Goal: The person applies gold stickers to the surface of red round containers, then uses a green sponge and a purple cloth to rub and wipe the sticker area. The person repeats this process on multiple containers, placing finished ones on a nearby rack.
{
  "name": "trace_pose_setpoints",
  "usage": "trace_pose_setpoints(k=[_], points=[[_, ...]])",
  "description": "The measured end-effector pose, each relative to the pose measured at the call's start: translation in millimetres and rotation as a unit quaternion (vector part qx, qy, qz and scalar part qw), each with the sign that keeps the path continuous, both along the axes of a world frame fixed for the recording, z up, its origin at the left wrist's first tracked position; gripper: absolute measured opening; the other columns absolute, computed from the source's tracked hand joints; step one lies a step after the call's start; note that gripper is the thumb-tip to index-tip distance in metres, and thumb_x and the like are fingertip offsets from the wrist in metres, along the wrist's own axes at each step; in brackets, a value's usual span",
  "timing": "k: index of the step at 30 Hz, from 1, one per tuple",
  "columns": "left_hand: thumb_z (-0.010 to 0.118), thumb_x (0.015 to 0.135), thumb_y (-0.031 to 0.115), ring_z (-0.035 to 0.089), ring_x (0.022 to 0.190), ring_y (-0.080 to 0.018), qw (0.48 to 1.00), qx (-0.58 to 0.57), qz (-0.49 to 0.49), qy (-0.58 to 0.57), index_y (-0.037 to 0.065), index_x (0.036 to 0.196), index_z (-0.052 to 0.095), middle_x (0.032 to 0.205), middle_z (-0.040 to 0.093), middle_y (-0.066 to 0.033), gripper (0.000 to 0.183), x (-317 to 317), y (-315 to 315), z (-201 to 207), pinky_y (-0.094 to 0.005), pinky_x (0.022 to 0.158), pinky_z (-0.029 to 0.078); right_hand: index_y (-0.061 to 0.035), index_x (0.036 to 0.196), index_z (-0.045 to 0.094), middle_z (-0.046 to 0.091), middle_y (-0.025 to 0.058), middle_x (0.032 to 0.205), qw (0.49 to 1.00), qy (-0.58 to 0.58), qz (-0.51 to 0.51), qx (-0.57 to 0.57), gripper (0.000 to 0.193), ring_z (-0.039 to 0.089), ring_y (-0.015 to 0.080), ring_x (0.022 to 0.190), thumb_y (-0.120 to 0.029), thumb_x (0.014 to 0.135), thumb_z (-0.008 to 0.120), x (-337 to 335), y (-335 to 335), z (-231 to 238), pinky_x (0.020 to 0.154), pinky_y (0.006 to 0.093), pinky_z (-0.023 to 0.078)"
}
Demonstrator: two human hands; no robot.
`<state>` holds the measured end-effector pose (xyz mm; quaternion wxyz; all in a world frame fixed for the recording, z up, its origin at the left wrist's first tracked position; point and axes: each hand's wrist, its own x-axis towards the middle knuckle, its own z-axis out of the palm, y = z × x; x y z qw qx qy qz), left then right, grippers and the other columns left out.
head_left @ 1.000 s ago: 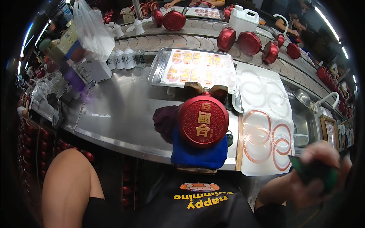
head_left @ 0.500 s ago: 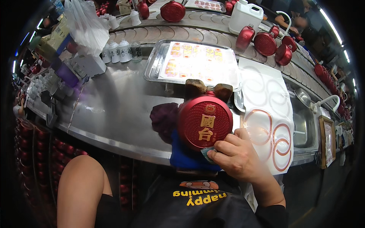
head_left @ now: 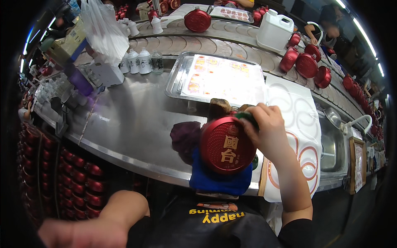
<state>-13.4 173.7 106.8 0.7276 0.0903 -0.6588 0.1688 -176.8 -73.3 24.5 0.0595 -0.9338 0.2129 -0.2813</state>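
A round, flat red bottle [head_left: 228, 155] with raised gold characters leans on a folded blue cloth [head_left: 202, 175] at the bench's front edge. Its neck end points away, by a worn brown block [head_left: 219, 108]. My right hand [head_left: 269, 126] is closed on a small green pad [head_left: 247, 117] at the bottle's upper right rim; the fingertips are partly hidden. Low at the left, clear of the bench, my left hand [head_left: 82, 234] is smeared by motion, so its fingers cannot be made out. A crumpled dark purple cloth [head_left: 185, 135] lies left of the bottle.
Behind the bottle sits a metal tray [head_left: 175, 78] with a printed sheet. To the right are a white sheet with rings [head_left: 289, 97] and a sink [head_left: 331, 144]. A conveyor [head_left: 198, 43] carries red bottles and a white jug [head_left: 275, 31]. More red bottles [head_left: 84, 182] fill racks below left.
My right hand has gone from the bottle's lower rim up to its upper right rim with the pad. My left hand has come into view at the lower left. The whole view has shifted slightly.
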Motion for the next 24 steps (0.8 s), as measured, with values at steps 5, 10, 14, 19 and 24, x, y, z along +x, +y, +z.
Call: trace_pose_setpoints(k=[5, 10, 14, 19, 24], points=[[0.048, 0.101, 0.067, 0.048, 0.135, -0.0351, 0.880, 0.445, 0.138, -0.095, 0.003, 0.147, 0.057, 0.133, 0.062, -0.0229, 0.079, 17, -86, -103, -0.0536, 0.118, 0.029, -0.0123, 0.098, 0.068, 0.052, 0.0013, 0.081, 0.977, 0.018, 0.195, -0.087, 0.017, 0.055, 0.0187, 0.076, -0.017, 0.082, 0.072, -30, 42, -26, 0.075, 0.0397, 0.041], [0.039, 0.105, 0.063, 0.042, 0.145, -0.0281, 0.765, 0.475, 0.252, -0.355, 0.022, 0.140, 0.067, 0.126, 0.072, -0.0012, 0.061, 13, -117, -150, -0.0602, 0.124, 0.012, -0.0038, 0.105, 0.069, 0.066, 0.0098, 0.089, 0.962, 0.009, 0.151, 0.227, 0.024, 0.064, 0.0261, 0.080, -0.009, 0.084, 0.081, -101, 58, -49, 0.071, 0.0378, 0.048], [0.057, 0.102, 0.047, 0.049, 0.139, -0.0201, 0.776, 0.448, 0.241, -0.372, 0.029, 0.137, 0.067, 0.127, 0.073, 0.0049, 0.041, -9, -84, -155, -0.0598, 0.126, 0.010, 0.0031, 0.124, 0.065, 0.072, 0.0187, 0.111, 0.969, -0.096, -0.049, 0.221, 0.033, 0.071, 0.0314, 0.104, 0.000, 0.091, 0.071, -150, 53, -47, 0.089, 0.0370, 0.056], [0.062, 0.100, 0.043, 0.048, 0.142, -0.0231, 0.788, 0.438, 0.310, -0.302, 0.030, 0.137, 0.068, 0.124, 0.075, 0.0035, 0.040, -4, -72, -168, -0.0591, 0.127, 0.008, 0.0041, 0.120, 0.069, 0.060, 0.0230, 0.142, 0.973, -0.078, -0.143, 0.165, 0.034, 0.062, 0.0354, 0.128, 0.014, 0.089, 0.056, -205, -3, -79, 0.102, 0.0380, 0.053], [0.045, 0.107, 0.054, 0.044, 0.146, -0.0289, 0.794, 0.413, 0.314, -0.317, 0.021, 0.136, 0.070, 0.130, 0.073, -0.0001, 0.050, -16, -66, -175, -0.0590, 0.126, 0.007, -0.0005, 0.122, 0.071, 0.062, 0.0177, 0.143, 0.958, 0.006, -0.256, 0.131, 0.040, 0.058, 0.0336, 0.132, 0.014, 0.089, 0.054, -234, -64, -105, 0.108, 0.0368, 0.049]])
